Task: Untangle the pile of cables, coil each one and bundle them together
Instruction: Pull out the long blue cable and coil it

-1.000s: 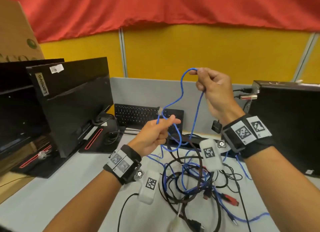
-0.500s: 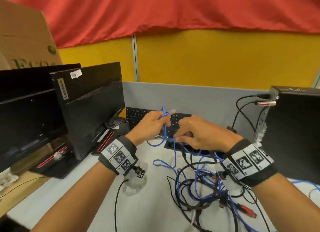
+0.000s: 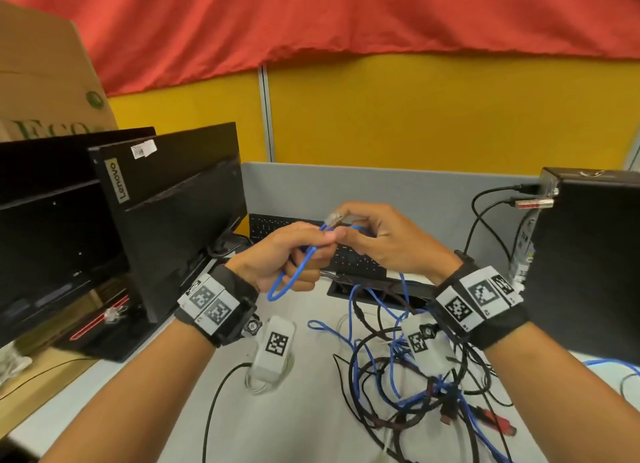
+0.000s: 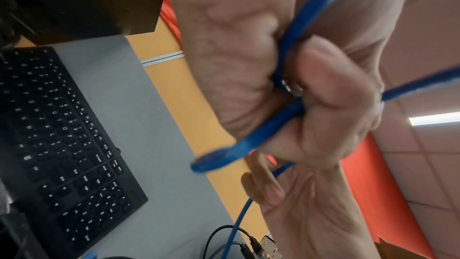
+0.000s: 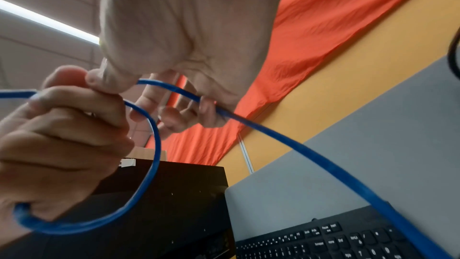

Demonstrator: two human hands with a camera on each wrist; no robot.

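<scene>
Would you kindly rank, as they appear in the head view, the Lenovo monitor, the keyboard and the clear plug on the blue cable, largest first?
1. Lenovo monitor
2. Keyboard, partly hidden behind the hands
3. Clear plug

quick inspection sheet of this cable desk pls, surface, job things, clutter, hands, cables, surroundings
Surface: pale grey desk, partly covered.
Job's things: blue cable looped in the air between both hands, clear plug at its end; tangled pile of black and blue cables on the desk.
Clutter: black keyboard, monitors at the left, black computer case at the right.
Grippers: left hand grips the loop; right hand pinches the cable beside it.
Cables: red-tipped connector in the pile.
Surroundings: yellow partition, red cloth, cardboard box.
</scene>
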